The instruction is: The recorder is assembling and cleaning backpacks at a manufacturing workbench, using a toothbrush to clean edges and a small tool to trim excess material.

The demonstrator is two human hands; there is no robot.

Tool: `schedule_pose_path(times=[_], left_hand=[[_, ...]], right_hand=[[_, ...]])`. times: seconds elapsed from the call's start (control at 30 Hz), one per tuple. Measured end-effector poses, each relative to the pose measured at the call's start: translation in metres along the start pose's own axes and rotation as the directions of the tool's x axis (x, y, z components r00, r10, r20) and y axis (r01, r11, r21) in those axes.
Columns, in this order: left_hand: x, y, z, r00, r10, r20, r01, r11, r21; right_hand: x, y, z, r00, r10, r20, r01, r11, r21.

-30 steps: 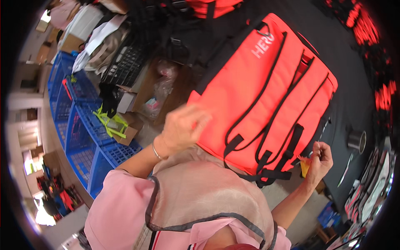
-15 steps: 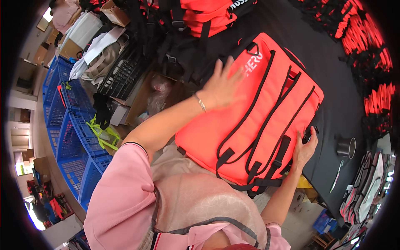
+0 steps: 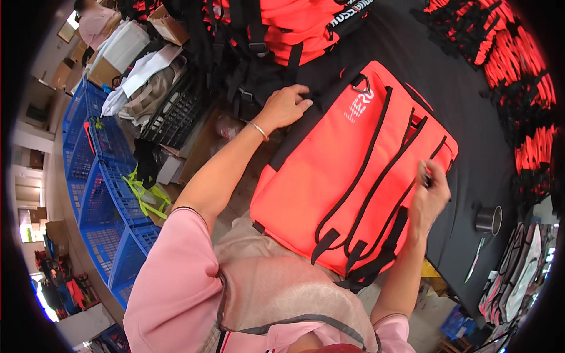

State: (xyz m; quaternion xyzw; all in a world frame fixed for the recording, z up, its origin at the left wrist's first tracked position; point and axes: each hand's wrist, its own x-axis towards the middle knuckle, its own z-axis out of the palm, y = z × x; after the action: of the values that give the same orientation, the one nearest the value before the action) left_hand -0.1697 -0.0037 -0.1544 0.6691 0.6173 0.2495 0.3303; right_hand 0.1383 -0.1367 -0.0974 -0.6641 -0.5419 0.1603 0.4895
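A bright red-orange backpack with black-edged shoulder straps and black webbing lies strap side up before me, its lower end close to my lap. My left hand is off the bag, over the dark-covered table edge to its left; it holds nothing, fingers loosely bent and thumb apart. Above the right side of the straps, my right hand is closed around a small black tool. Most of that tool is hidden by the fingers, so its kind is unclear.
More red and black bags are piled at the back. Red strap bundles lie far right. A metal cup and a thin pale tool rest on the dark table. Blue crates stand left; a person is behind.
My left hand has moved left off the backpack. My right hand has come up from the bag's right edge to over the straps, with the black tool. The bag has shifted slightly.
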Motion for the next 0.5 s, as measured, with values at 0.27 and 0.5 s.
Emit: schedule_pose_path(times=[0.27,0.5], left_hand=[[-0.032,0.003,-0.017,0.988,0.067,0.142,0.019,0.847,-0.532],[-0.045,-0.031,-0.011,0.942,0.039,0.334,0.311,0.277,-0.909]], right_hand=[[0.037,-0.055,0.128,0.861,0.237,0.45,-0.265,0.964,-0.001],[0.024,-0.045,0.151,0.818,0.131,0.559,-0.157,0.988,-0.003]])
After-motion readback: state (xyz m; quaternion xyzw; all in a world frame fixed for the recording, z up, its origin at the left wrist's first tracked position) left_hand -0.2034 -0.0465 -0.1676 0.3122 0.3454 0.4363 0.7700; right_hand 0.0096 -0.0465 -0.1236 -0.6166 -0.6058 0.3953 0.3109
